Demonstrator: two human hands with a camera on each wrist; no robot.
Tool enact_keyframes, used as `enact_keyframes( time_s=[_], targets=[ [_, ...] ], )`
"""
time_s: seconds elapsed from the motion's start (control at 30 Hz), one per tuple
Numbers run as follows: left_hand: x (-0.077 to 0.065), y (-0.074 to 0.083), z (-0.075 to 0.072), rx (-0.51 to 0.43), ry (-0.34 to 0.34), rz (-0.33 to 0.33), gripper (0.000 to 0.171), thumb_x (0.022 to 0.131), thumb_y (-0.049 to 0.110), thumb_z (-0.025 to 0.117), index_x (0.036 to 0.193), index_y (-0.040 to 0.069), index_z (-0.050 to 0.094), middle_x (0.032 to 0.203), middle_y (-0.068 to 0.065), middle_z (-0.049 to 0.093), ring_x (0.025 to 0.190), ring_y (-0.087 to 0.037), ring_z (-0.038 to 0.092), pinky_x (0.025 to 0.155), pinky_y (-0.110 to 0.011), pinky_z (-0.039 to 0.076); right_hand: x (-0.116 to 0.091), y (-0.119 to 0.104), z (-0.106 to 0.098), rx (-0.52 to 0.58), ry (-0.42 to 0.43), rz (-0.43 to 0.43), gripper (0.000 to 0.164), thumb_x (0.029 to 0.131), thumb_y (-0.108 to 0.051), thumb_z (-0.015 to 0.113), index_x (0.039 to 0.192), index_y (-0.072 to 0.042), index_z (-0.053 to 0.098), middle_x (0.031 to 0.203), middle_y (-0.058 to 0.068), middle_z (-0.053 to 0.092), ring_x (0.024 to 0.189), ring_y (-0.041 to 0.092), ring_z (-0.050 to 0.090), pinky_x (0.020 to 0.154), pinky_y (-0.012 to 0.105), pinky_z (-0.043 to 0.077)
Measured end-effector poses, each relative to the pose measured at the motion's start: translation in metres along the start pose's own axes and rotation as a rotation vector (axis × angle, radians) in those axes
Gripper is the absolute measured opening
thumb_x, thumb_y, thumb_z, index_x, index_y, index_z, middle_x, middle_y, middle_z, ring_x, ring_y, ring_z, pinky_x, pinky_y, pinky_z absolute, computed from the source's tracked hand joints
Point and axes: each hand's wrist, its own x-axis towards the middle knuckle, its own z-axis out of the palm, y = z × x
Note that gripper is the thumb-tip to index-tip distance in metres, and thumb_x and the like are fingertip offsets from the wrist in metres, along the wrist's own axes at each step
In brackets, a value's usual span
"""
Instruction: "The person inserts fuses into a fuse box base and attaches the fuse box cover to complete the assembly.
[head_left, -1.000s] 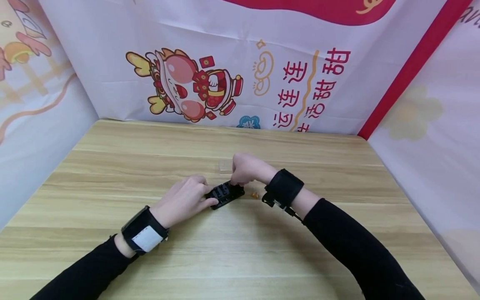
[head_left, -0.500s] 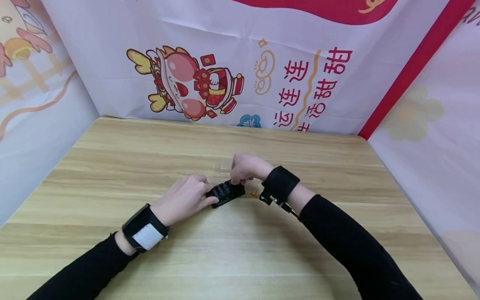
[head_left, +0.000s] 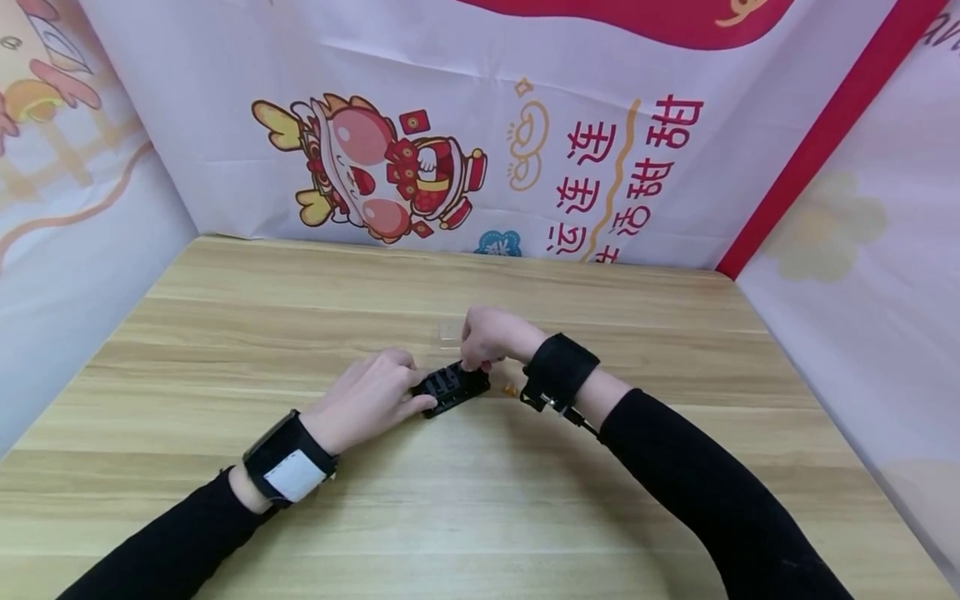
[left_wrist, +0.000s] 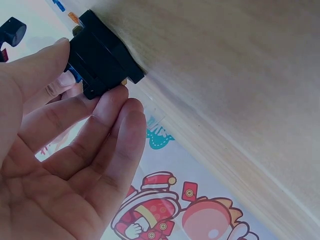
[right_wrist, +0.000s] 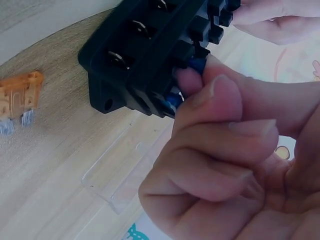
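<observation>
A black fuse box (head_left: 452,388) lies slanted on the table between both hands. My left hand (head_left: 371,392) grips its near-left end, thumb on one side and fingers on the other; the left wrist view shows the box's black body (left_wrist: 102,57) in that grip. At the far-right end, my right hand (head_left: 491,335) pinches a blue blade fuse (right_wrist: 196,64) between thumb and forefinger, right at the slots. Those fingertips cover much of the fuse. Bare metal terminals (right_wrist: 141,29) stand along the box's side. An orange blade fuse (right_wrist: 19,97) lies loose on the table beside the box.
A clear plastic cover (right_wrist: 117,182) rests on the wooden table (head_left: 480,500) just beyond the box, behind the right hand. Printed cloth (head_left: 420,50) hangs along the table's back edge and both sides. Both wrists wear black bands, one with a cable (head_left: 583,421).
My right wrist has shifted slightly left while its fingertips stay at the same end of the fuse box. The left hand keeps its grip, and the box stays in place.
</observation>
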Motion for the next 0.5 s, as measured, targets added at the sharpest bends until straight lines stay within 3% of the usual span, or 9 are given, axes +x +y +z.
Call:
enact_keyframes(
  time_s=[0.5],
  targets=[
    [0.0012,0.0009,-0.0012,0.009,-0.01,0.002,0.029,0.086,0.032,0.079,0.094,0.004,0.077,0.081,-0.002,0.06,0.064,-0.01,0.049,0.052,-0.025,0.043,-0.0007,-0.0004,-0.0009,0.01,-0.003,0.02,0.016,0.089,-0.011,0.071,0.075,-0.006,0.073,0.059,0.003,0.06,0.052,0.015,0.049,0.048,0.025,0.033]
  ],
)
